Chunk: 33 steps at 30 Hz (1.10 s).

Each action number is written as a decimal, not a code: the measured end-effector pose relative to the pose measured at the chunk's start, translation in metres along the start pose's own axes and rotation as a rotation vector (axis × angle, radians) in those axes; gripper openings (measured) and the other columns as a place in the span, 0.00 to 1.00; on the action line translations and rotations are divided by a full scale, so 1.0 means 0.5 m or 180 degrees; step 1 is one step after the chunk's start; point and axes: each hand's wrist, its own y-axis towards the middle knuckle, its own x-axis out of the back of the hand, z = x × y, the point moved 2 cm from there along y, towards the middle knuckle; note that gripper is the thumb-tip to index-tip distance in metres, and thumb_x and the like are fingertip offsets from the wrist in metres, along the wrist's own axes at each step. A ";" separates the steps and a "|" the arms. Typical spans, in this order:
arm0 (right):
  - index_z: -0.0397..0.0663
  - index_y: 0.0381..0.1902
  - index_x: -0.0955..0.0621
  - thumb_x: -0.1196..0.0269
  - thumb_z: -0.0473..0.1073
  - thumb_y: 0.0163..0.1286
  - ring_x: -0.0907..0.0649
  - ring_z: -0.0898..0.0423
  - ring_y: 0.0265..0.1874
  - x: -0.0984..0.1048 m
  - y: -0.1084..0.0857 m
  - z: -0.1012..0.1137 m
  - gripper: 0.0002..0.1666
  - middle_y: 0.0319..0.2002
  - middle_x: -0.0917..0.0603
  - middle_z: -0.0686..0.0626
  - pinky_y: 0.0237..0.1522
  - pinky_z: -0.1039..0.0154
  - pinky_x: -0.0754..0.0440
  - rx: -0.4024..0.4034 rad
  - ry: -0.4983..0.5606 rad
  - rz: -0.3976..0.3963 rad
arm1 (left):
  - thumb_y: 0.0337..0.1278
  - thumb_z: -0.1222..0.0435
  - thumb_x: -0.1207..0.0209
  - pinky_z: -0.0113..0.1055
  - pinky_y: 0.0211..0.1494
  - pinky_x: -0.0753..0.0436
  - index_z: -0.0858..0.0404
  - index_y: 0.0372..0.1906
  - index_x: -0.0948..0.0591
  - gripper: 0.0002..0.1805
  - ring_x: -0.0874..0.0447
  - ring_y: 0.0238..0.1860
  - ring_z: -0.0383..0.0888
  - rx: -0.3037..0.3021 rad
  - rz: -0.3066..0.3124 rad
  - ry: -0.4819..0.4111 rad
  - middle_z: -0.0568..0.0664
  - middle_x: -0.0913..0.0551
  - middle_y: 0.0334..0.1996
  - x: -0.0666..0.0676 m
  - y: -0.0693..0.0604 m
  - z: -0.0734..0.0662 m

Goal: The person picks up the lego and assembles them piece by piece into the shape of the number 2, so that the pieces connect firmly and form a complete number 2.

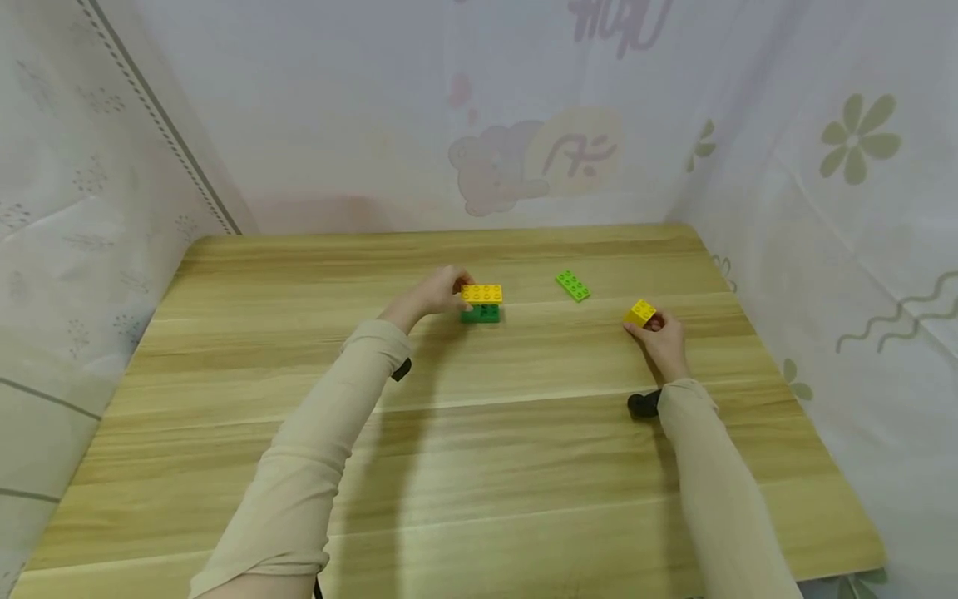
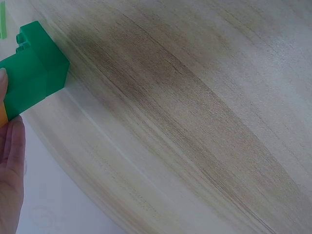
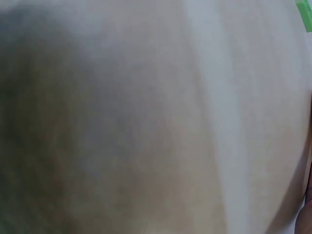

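In the head view my left hand point(image 1: 441, 291) grips the left end of a stack, with a yellow studded brick point(image 1: 481, 294) on top and green bricks point(image 1: 481, 314) below it. The left wrist view shows the green part point(image 2: 34, 66) close up, with fingers point(image 2: 14, 146) at its lower left and a sliver of yellow beside them. On the right, my right hand point(image 1: 664, 339) pinches a small yellow brick point(image 1: 639, 314) between thumb and fingers. Only a bit of that hand point(image 3: 304, 217) shows at the edge of the right wrist view.
A flat lime-green plate point(image 1: 572, 285) lies on the wooden table point(image 1: 479, 466) between the two hands, farther back. Its far edge meets a printed white curtain point(image 1: 359, 116), and more curtain hangs at both sides.
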 end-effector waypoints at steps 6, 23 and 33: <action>0.32 0.57 0.32 0.36 0.47 0.59 0.30 0.59 0.37 0.005 0.004 0.003 0.34 0.41 0.28 0.45 0.36 0.76 0.32 0.0000 -0.0033 0.0079 | 0.51 0.70 0.38 0.44 0.60 0.28 0.73 0.52 0.28 0.22 0.28 0.50 0.53 0.0030 0.0020 -0.0004 0.62 0.25 0.49 -0.003 0.002 0.000; 0.32 0.58 0.33 0.37 0.48 0.60 0.31 0.55 0.42 0.037 0.022 0.087 0.35 0.44 0.30 0.45 0.44 0.70 0.32 0.0072 -0.0100 0.0033 | 0.51 0.70 0.38 0.43 0.60 0.28 0.72 0.52 0.28 0.22 0.29 0.49 0.52 0.0058 0.0017 -0.0066 0.62 0.25 0.49 -0.002 0.001 0.004; 0.33 0.59 0.33 0.37 0.49 0.60 0.30 0.52 0.45 -0.004 0.031 0.116 0.35 0.50 0.28 0.39 0.45 0.67 0.30 0.0167 -0.0153 0.0202 | 0.51 0.70 0.39 0.43 0.60 0.28 0.72 0.52 0.28 0.22 0.28 0.50 0.53 0.0039 0.0001 -0.0027 0.62 0.25 0.49 -0.001 -0.002 0.001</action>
